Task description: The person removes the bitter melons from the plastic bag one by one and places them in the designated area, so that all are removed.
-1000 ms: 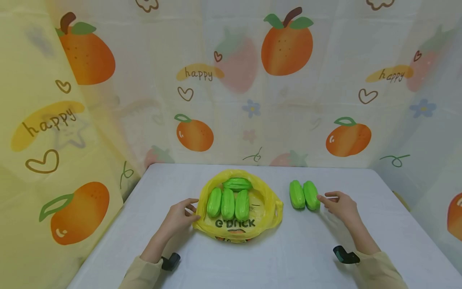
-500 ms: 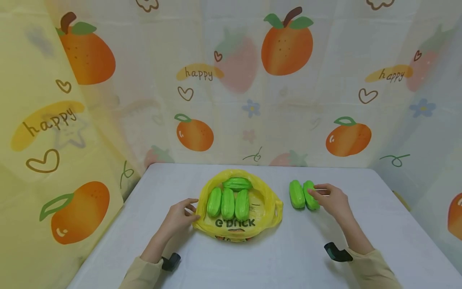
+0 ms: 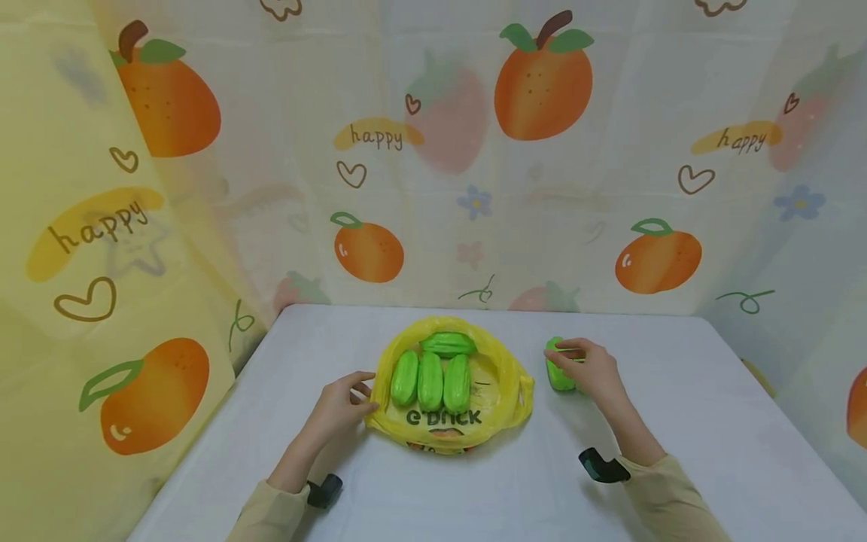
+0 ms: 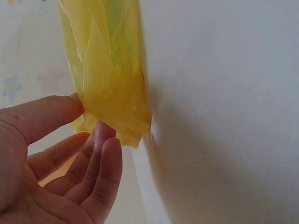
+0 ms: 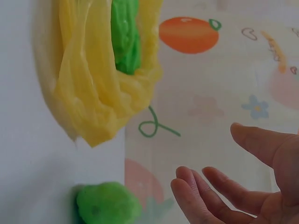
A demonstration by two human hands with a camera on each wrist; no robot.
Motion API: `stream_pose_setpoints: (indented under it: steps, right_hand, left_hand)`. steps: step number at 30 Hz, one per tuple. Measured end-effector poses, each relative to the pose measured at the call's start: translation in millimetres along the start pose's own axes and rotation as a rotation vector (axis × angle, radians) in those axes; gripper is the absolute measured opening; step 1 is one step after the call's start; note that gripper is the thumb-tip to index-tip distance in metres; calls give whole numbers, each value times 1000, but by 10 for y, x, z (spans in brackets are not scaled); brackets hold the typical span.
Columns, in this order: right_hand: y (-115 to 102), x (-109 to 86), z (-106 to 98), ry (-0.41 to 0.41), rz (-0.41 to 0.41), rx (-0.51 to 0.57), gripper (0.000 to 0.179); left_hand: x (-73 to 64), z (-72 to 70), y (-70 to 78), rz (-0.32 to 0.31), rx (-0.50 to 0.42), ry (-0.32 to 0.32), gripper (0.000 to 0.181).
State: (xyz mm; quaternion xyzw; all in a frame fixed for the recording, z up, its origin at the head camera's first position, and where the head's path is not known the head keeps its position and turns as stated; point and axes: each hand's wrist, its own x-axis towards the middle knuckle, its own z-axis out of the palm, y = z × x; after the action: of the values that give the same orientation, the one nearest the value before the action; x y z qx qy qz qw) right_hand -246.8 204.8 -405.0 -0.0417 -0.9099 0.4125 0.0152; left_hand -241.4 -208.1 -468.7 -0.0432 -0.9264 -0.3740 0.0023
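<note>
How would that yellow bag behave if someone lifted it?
The yellow bag would probably flop and fold, since its thin plastic looks creased and see-through. The green pieces inside may shift about, as no dividers show between them.

White-covered table [image 3: 474, 497], spanning the near scene. Pale far backdrop [image 3: 609, 98], printed with orange fruit [image 3: 544, 86], faded strawberries [image 3: 448, 124], blue flowers [image 3: 476, 202] and the word "happy" [image 3: 376, 137]. Yellow-tinted left hanging [image 3: 41, 316], similarly printed; greyer right hanging [image 3: 813, 346].

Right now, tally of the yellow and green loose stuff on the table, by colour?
Yellow: 1, the bag.
Green: 5 visible, 4 pieces in the bag, 1 lone piece outside; the right hand may hide more.
Total: 6 visible.
</note>
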Motion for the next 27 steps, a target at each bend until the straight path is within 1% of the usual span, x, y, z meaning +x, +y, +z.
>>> stream_pose_setpoints:
  steps: [3, 5, 8, 12, 19, 27]
  right_hand:
    - [-51, 29, 85, -6, -16, 25, 57]
    - [-81, 45, 143, -13, -29, 52, 56]
    - [-132, 64, 234, -32, -25, 79, 54]
    - [-199, 83, 367, -60, -21, 69, 51]
    - [-268, 108, 601, -87, -74, 87, 47]
    - [-336, 120, 811, -121, -71, 87, 44]
  left_hand:
    - [1, -6, 6, -13, -2, 2, 52]
    - [0, -7, 5, -9, 0, 1, 51]
    - [-1, -6, 9, -6, -4, -1, 51]
    - [3, 3, 4, -6, -9, -2, 51]
    - [13, 9, -6, 9, -9, 1, 51]
    - [11, 2, 3, 0, -5, -4, 51]
